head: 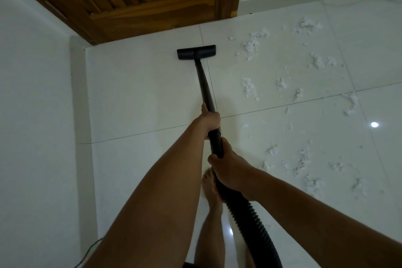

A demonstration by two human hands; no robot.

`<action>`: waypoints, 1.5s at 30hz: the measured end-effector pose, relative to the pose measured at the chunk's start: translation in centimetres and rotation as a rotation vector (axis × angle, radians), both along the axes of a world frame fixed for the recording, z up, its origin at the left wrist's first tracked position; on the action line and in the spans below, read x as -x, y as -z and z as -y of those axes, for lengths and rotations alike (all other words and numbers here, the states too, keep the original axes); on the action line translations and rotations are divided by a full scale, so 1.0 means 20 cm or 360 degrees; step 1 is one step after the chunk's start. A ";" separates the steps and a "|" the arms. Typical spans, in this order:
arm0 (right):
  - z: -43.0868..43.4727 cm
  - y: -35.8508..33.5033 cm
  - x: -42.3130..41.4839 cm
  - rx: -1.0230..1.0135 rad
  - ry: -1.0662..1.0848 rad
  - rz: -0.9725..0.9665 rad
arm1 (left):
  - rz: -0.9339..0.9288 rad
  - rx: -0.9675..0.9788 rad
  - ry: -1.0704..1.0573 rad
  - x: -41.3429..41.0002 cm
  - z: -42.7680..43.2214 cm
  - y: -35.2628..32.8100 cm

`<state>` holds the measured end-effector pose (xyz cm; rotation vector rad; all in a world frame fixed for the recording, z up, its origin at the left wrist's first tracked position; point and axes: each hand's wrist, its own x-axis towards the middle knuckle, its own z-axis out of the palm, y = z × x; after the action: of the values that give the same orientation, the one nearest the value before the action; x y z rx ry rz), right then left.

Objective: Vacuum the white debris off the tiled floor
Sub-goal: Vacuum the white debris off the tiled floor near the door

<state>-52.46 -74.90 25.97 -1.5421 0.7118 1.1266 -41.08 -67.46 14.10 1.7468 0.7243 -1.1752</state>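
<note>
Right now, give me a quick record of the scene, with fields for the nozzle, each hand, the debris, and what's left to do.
nozzle: flat on the floor, near the door, on a bare patch
left hand: grips the wand, the forward hold
right hand: grips the wand's rear end, where the hose joins
debris: white clumps scattered to the right of the nozzle, none touching it
left to do: most of the debris not yet picked up
</note>
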 end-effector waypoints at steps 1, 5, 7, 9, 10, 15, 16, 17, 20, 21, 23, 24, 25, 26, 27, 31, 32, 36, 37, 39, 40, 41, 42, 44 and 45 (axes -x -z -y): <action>0.01 0.00 0.05 0.0008 -0.0021 0.0013 | 0.0010 -0.0005 -0.0005 0.05 0.01 0.00; 0.08 0.01 0.30 0.0024 -0.0097 0.0071 | 0.0057 -0.0039 -0.0036 0.31 0.06 0.02; 0.12 0.04 0.44 -0.0027 -0.0067 0.0020 | 0.0094 -0.0048 -0.0055 0.46 0.10 0.04; 0.17 0.07 0.60 -0.0083 -0.0052 -0.0023 | 0.0112 -0.0037 -0.0076 0.63 0.13 0.07; 0.19 0.07 0.69 -0.0105 -0.0064 -0.0021 | 0.0118 -0.0040 -0.0080 0.71 0.15 0.08; 0.31 0.10 1.06 -0.0191 -0.0066 -0.0030 | 0.0140 -0.0072 -0.0089 1.10 0.25 0.10; 0.32 0.11 1.13 -0.0198 -0.0073 -0.0037 | 0.0150 -0.0077 -0.0074 1.16 0.26 0.10; 0.33 0.13 1.19 -0.0200 -0.0082 -0.0034 | 0.0160 -0.0081 -0.0062 1.22 0.26 0.11; 0.32 0.20 1.35 -0.0162 -0.0175 0.0058 | 0.0191 -0.0102 -0.0043 1.37 0.25 0.17; 0.31 0.22 1.40 -0.0138 -0.0215 0.0095 | 0.0202 -0.0104 -0.0044 1.41 0.24 0.18; 0.29 0.27 1.50 -0.0114 -0.0240 0.0122 | 0.0229 -0.0102 -0.0052 1.49 0.23 0.22; 0.29 0.29 1.54 -0.0117 -0.0230 0.0111 | 0.0236 -0.0097 -0.0055 1.53 0.22 0.24; 0.28 0.31 1.59 -0.0125 -0.0209 0.0094 | 0.0242 -0.0092 -0.0063 1.58 0.22 0.27; 0.28 0.33 1.64 -0.0134 -0.0184 0.0077 | 0.0249 -0.0087 -0.0071 1.62 0.21 0.29; 0.28 0.35 1.68 -0.0137 -0.0163 0.0070 | 0.0257 -0.0087 -0.0076 1.66 0.21 0.32; 0.26 0.41 1.83 -0.0102 -0.0131 0.0104 | 0.0286 -0.0091 -0.0050 1.80 0.19 0.39; 0.25 0.42 1.87 -0.0091 -0.0130 0.0113 | 0.0293 -0.0089 -0.0045 1.84 0.18 0.40; 0.20 0.44 1.99 -0.0111 -0.0090 0.0124 | 0.0310 -0.0099 -0.0001 1.94 0.13 0.44; 0.19 0.44 2.02 -0.0099 -0.0095 0.0139 | 0.0315 -0.0109 -0.0003 1.98 0.12 0.44; 0.16 0.45 2.08 -0.0045 -0.0115 0.0163 | 0.0315 -0.0103 -0.0001 2.03 0.11 0.46; 0.15 0.45 2.11 -0.0006 -0.0138 0.0169 | 0.0314 -0.0099 0.0005 2.06 0.09 0.47; 0.14 0.44 2.14 0.0034 -0.0169 0.0183 | 0.0314 -0.0102 0.0008 2.10 0.08 0.48; 0.13 0.42 2.17 0.0063 -0.0208 0.0200 | 0.0310 -0.0104 0.0007 2.13 0.07 0.48; 0.12 0.37 2.22 0.0109 -0.0295 0.0252 | 0.0312 -0.0079 -0.0002 2.19 0.04 0.46; 0.12 0.33 2.24 0.0130 -0.0342 0.0267 | 0.0316 -0.0069 -0.0006 2.22 0.03 0.45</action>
<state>-97.18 -77.20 19.33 -1.7921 0.4928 1.1193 -85.42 -68.05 5.11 1.8661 0.6373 -0.9730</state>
